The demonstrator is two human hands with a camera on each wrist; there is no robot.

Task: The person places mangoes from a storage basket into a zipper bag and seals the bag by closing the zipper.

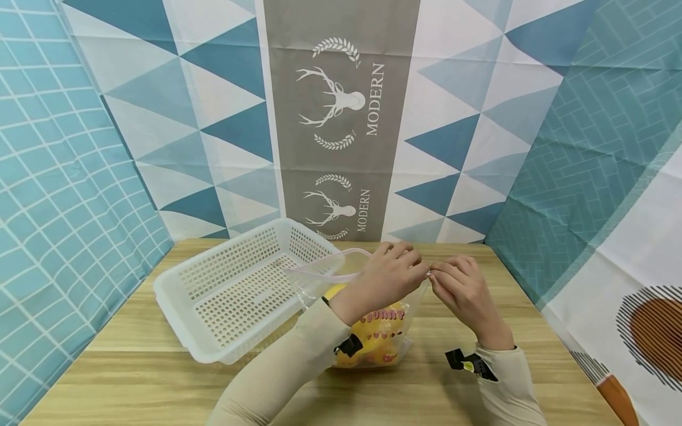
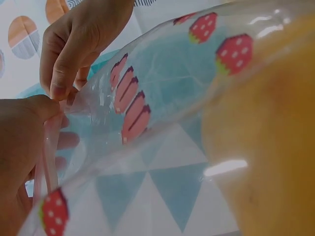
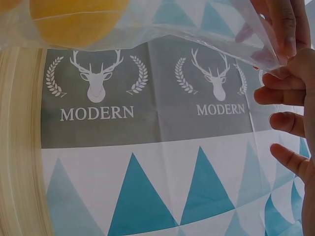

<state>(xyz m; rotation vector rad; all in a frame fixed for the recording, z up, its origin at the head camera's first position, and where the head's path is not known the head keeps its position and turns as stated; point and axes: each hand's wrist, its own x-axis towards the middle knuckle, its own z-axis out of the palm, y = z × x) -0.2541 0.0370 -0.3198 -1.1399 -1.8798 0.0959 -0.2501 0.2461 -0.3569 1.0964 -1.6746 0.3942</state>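
Observation:
A clear zip bag (image 1: pixel 418 302) with a pink zip edge (image 1: pixel 324 277) stands on the table in the head view, its mouth gaping on the left. Strawberries (image 2: pixel 235 54) are printed on its film in the left wrist view. Inside it is something yellow (image 1: pixel 337 290), its kind hidden, with pink lettering in front. My left hand (image 1: pixel 386 275) grips the zip edge near the right corner. Thumb against fingers, my right hand (image 1: pixel 463 290) pinches that corner right beside the left fingertips. In the right wrist view its other fingers (image 3: pixel 288 123) are spread apart.
A white perforated plastic basket (image 1: pixel 199 346) stands left of the bag, partly behind it. The wooden table (image 1: pixel 426 390) ends at a patterned cloth backdrop (image 1: pixel 341 160), with tiled-print cloth (image 1: pixel 64 177) on the left side and more printed cloth on the right.

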